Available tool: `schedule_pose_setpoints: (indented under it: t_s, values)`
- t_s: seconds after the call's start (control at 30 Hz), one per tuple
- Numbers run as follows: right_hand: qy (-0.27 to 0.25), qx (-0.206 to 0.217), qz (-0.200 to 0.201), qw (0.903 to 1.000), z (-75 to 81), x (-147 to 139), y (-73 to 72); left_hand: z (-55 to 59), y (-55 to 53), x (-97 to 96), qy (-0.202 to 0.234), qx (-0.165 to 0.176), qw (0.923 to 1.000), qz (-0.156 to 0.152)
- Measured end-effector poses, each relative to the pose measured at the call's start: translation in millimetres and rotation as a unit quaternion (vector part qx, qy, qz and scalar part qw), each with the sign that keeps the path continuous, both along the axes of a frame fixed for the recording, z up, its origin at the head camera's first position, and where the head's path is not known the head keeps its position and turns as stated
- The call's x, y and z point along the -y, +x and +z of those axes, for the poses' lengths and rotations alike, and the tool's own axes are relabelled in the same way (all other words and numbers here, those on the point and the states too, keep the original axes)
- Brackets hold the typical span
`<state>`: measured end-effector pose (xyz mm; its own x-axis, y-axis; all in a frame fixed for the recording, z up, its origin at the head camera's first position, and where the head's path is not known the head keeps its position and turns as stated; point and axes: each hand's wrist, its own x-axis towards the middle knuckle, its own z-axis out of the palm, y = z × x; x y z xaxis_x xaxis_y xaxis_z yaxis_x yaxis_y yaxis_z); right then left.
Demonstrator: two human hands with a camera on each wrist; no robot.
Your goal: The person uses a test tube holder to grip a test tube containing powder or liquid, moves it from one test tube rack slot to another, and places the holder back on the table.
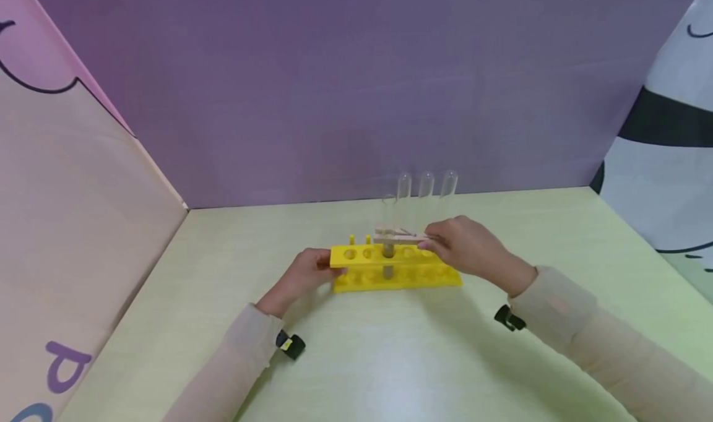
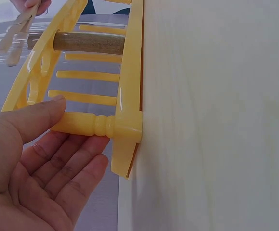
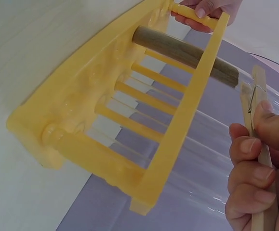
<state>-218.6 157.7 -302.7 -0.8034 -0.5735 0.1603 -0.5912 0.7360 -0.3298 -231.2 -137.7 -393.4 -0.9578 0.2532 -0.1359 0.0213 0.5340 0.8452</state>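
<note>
A yellow test tube rack (image 1: pixel 401 262) stands on the table, its left end post gripped between the thumb and fingers of my left hand (image 1: pixel 303 275). My right hand (image 1: pixel 470 245) holds a wooden test tube clamp (image 3: pixel 259 79) by its handle. The clamp's jaws reach the upper part of a clear test tube (image 1: pixel 388 208) that stands upright in the rack. Brown material (image 3: pixel 185 52) fills the tube's lower part, as the right wrist view shows. In the left wrist view, the clamp (image 2: pixel 14 41) overlaps the glass above the rack's top bar.
Three clear test tubes (image 1: pixel 426 187) sit upside down, rounded ends up, on pegs along the rack's back. Behind the pale table (image 1: pixel 362 354) rises a purple panel (image 1: pixel 356 88). Printed panels border the left and right sides.
</note>
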Motion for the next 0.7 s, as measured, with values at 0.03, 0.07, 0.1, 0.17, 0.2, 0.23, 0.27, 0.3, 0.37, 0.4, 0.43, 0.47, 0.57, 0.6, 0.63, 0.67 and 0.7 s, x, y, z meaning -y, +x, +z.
schedule_pose_setpoints:
  t_s: [0.03,0.07,0.1,0.17,0.2,0.23,0.27,0.3,0.37,0.4,0.43,0.47,0.57,0.6,0.63,0.67,0.7]
  values:
    - [0.000,0.001,0.000,1.0000,-0.7,0.2,0.3,0.0,0.1,-0.1,-0.001,0.001,1.0000,0.001]
    - [0.001,0.000,0.000,1.0000,-1.4,0.3,0.6,0.0,0.2,-0.3,-0.001,0.001,1.0000,0.002]
    - [0.002,-0.001,-0.001,1.0000,-2.2,0.4,0.8,0.0,0.4,-0.4,-0.001,0.002,1.0000,0.003]
    - [0.003,-0.002,-0.003,1.0000,-3.6,0.7,1.3,0.0,0.6,-0.5,-0.001,0.001,1.0000,0.003]
    - [0.003,-0.002,-0.003,1.0000,-4.4,1.0,1.4,0.1,0.7,-0.5,-0.001,0.001,1.0000,0.003]
    - [0.003,-0.002,-0.003,1.0000,-5.4,1.0,1.6,0.0,0.7,-0.4,-0.001,0.000,1.0000,0.003]
    - [0.004,0.000,-0.005,1.0000,-6.7,1.1,1.4,0.1,0.7,-0.3,-0.001,0.000,1.0000,0.002]
    - [0.005,0.001,-0.006,1.0000,-7.9,1.2,1.2,0.1,0.8,-0.3,-0.001,-0.002,1.0000,0.000]
    - [0.007,0.002,-0.006,1.0000,-10.0,1.0,1.2,0.2,0.9,-0.1,-0.002,-0.006,1.0000,-0.003]
    - [0.008,0.003,-0.007,0.9999,-11.0,1.0,1.2,0.3,0.9,0.0,-0.001,-0.008,1.0000,-0.005]
    - [0.008,0.002,-0.007,0.9999,-11.6,0.9,1.3,0.2,0.8,0.1,-0.002,-0.010,0.9999,-0.007]
    - [0.010,0.003,-0.008,0.9999,-12.3,0.9,1.3,0.4,0.9,0.1,-0.002,-0.011,0.9999,-0.008]
    - [0.014,0.007,-0.011,0.9998,-13.6,1.0,1.8,0.8,1.2,0.1,-0.003,-0.012,0.9999,-0.007]
    - [0.015,0.009,-0.012,0.9998,-13.8,1.3,2.0,1.1,1.3,0.0,-0.003,-0.010,0.9999,-0.006]
    - [0.017,0.009,-0.012,0.9997,-14.1,1.3,2.2,1.0,1.3,0.0,-0.003,-0.010,0.9999,-0.005]
    - [0.020,0.009,-0.013,0.9997,-14.6,1.5,2.2,1.1,1.4,0.0,-0.003,-0.010,0.9999,-0.004]
    - [0.022,0.008,-0.012,0.9996,-15.2,1.6,2.2,1.3,1.6,-0.1,-0.002,-0.010,0.9999,-0.004]
